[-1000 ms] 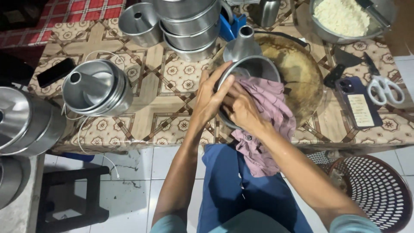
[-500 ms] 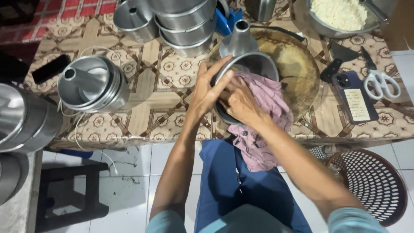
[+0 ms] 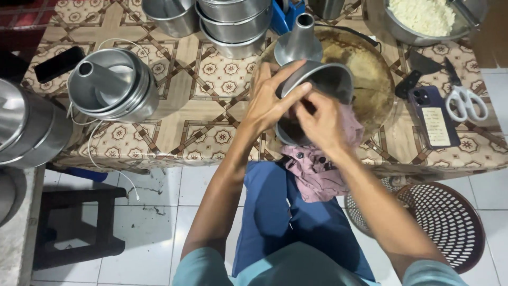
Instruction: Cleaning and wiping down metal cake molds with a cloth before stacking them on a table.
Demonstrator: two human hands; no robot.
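Patterned brown-and-cream cloth covers the tabletop point(image 3: 211, 106); white tiled floor below. Left hand point(image 3: 270, 103) holds a round metal cake tin point(image 3: 323, 85) tilted on its side at the tabletop's near edge, fingers spread over the rim, grip closed on the tin. Right hand point(image 3: 320, 124) is pressed w/ a pink cloth point(image 3: 317, 169) against the tin's inside, grip bunched on the cloth; rest of the cloth hangs down over the tabletop edge toward the lap.

Just behind the tin: a metal cone point(image 3: 299, 39) standing on a big round greasy tray point(image 3: 370, 85). Left of the hands, a tube pan point(image 3: 111, 92) w/ its centre cone up; a white cable point(image 3: 100, 153) trails off the edge near it. Stacked tins point(image 3: 233, 24) at the back. Right side: dark phone point(image 3: 431, 116), white-handled scissors point(image 3: 465, 98), metal bowl of white crumbly stuff point(image 3: 423, 16). Black phone point(image 3: 58, 63) far left. On the floor, a dark stool point(image 3: 74, 222) at left and a brown perforated basket point(image 3: 444, 217) at right.
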